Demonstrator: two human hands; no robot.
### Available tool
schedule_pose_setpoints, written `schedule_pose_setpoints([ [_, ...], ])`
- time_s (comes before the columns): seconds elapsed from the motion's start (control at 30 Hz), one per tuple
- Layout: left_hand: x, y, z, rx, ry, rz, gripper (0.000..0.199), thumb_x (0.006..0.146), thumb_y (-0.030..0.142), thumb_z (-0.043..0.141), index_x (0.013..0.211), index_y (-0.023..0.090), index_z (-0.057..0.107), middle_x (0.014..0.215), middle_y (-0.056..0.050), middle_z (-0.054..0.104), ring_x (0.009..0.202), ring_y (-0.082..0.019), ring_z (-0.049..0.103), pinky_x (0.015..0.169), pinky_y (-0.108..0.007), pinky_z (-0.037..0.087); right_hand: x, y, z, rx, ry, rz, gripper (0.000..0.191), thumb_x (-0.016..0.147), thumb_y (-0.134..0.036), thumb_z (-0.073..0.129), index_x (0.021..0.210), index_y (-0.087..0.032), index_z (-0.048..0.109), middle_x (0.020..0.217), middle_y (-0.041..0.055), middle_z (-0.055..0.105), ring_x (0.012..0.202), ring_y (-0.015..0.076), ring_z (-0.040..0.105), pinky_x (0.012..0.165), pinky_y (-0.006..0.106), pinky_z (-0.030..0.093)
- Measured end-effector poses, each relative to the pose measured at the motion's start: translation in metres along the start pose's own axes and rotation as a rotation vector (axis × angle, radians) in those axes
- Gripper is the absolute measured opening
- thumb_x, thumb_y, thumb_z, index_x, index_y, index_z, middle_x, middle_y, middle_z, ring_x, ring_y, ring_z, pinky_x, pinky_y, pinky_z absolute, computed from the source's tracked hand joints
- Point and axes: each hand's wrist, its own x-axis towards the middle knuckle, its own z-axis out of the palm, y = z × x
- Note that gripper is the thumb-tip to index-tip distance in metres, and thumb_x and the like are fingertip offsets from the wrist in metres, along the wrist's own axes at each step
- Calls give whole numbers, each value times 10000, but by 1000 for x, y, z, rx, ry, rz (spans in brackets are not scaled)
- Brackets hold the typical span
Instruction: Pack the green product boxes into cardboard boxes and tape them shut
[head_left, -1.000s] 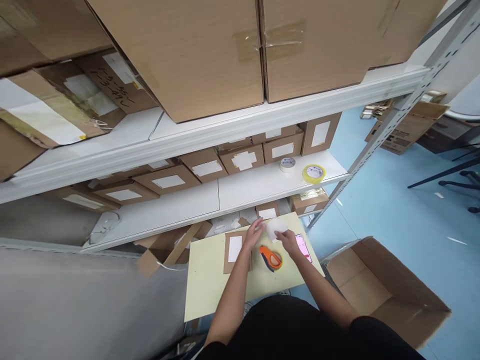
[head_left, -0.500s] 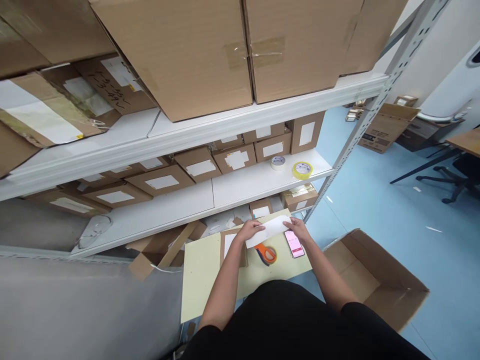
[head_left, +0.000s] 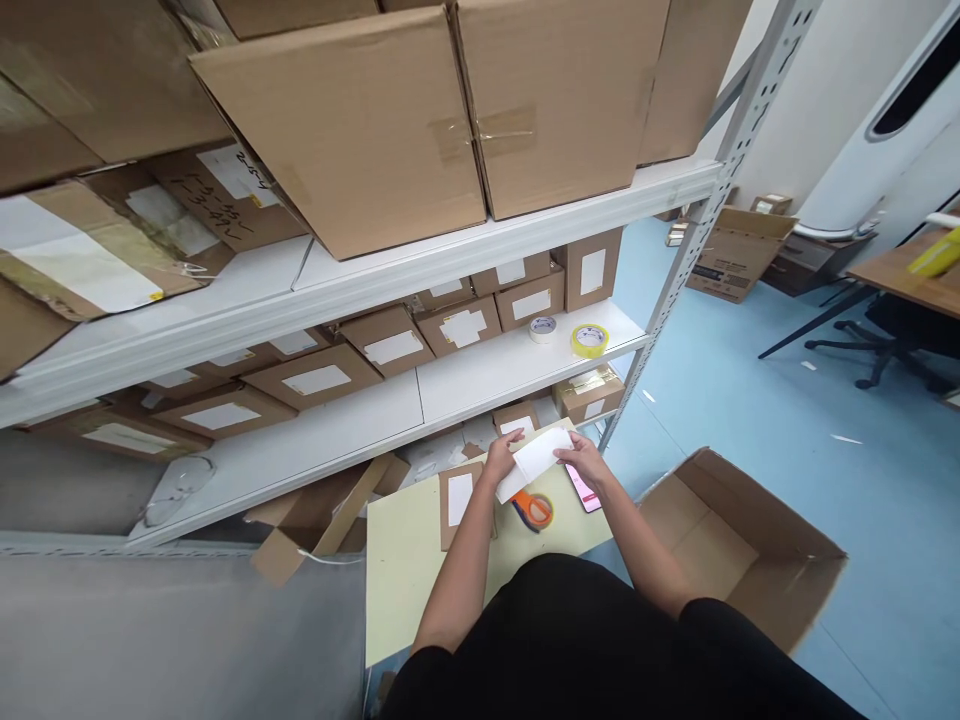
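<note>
A white paper strip (head_left: 541, 453) is stretched between my two hands above the pale yellow board (head_left: 405, 560). My left hand (head_left: 502, 458) grips its left part, and my right hand (head_left: 582, 458) pinches its right end. Just below the paper, orange-handled scissors (head_left: 537, 511) lie on the board beside what looks like a tape roll, mostly hidden. A phone (head_left: 583, 490) with a pink screen is partly covered by my right hand and wrist. Left of my left forearm lies a flat cardboard piece (head_left: 444, 520) with a white label (head_left: 459, 497).
Shelves (head_left: 495, 365) ahead hold many labelled boxes, a white tape roll (head_left: 542, 329) and a yellow tape roll (head_left: 589, 341). Large boxes (head_left: 352, 130) fill the upper shelf. An open carton (head_left: 720, 540) stands at the right; another (head_left: 330, 510) lies left of the board.
The paper now tilts more and shows a fold or overlap. My right hand has shifted slightly left and covers part of the phone. The camera view has turned a little to the right.
</note>
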Motion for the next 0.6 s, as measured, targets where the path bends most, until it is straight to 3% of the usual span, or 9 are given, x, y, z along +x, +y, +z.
schedule_pose_setpoints([
  [0.07, -15, 5, -2, -48, 95, 1, 538, 690, 446, 865, 1139, 160, 792, 1178, -167, 770, 1086, -281, 701, 982, -405, 516, -2, -3, 15, -25, -62, -13, 445, 564, -286, 934, 959, -188, 753, 845, 8, 766, 727, 157, 667, 654, 259, 523],
  [0.13, -38, 11, -13, -129, 102, -34, 521, 808, 577, 754, 1101, 148, 800, 1100, -161, 785, 1015, -269, 717, 924, -391, 539, -5, -9, 25, -49, -114, -34, 553, 553, -254, 930, 1072, -198, 745, 851, 2, 764, 736, 160, 669, 670, 272, 525],
  [0.2, -65, 18, -26, -213, -39, -68, 558, 845, 648, 698, 1064, 147, 810, 991, -133, 797, 925, -257, 729, 848, -368, 559, -7, -15, 33, -77, -149, -41, 691, 563, -243, 921, 1217, -212, 701, 830, -12, 756, 713, 155, 666, 667, 277, 519],
  [0.3, -103, 27, -37, -204, -171, -110, 494, 676, 532, 901, 981, 150, 830, 873, -90, 804, 849, -261, 732, 778, -348, 568, -12, -20, 49, -117, -205, -29, 691, 607, -272, 903, 1256, -212, 673, 820, -8, 756, 708, 160, 669, 666, 284, 512],
  [0.37, -121, 31, -36, -240, -68, -134, 490, 600, 476, 955, 939, 144, 835, 840, -84, 806, 824, -267, 737, 777, -362, 575, -17, -20, 63, -120, -221, -54, 571, 655, -308, 886, 1186, -214, 698, 886, 17, 769, 778, 171, 683, 710, 297, 521],
  [0.47, -136, 34, -31, -416, 271, -133, 537, 598, 489, 954, 979, 131, 830, 937, -112, 818, 893, -269, 751, 889, -402, 575, -27, -15, 84, -153, -196, -105, 389, 740, -371, 840, 1083, -221, 735, 951, 35, 769, 845, 173, 679, 771, 312, 528],
  [0.53, -142, 36, -28, -524, 441, -133, 570, 615, 498, 945, 1029, 128, 819, 1023, -130, 815, 943, -263, 755, 957, -419, 561, -35, -10, 94, -193, -240, -76, 306, 782, -417, 804, 1010, -218, 757, 885, 29, 759, 801, 171, 667, 755, 317, 529],
  [0.6, -147, 40, -28, -574, 523, -132, 579, 627, 491, 942, 1055, 124, 811, 1076, -141, 808, 971, -263, 756, 982, -423, 555, -45, -6, 101, -208, -303, -31, 276, 806, -449, 777, 954, -216, 769, 814, 23, 745, 735, 168, 651, 714, 315, 526],
])
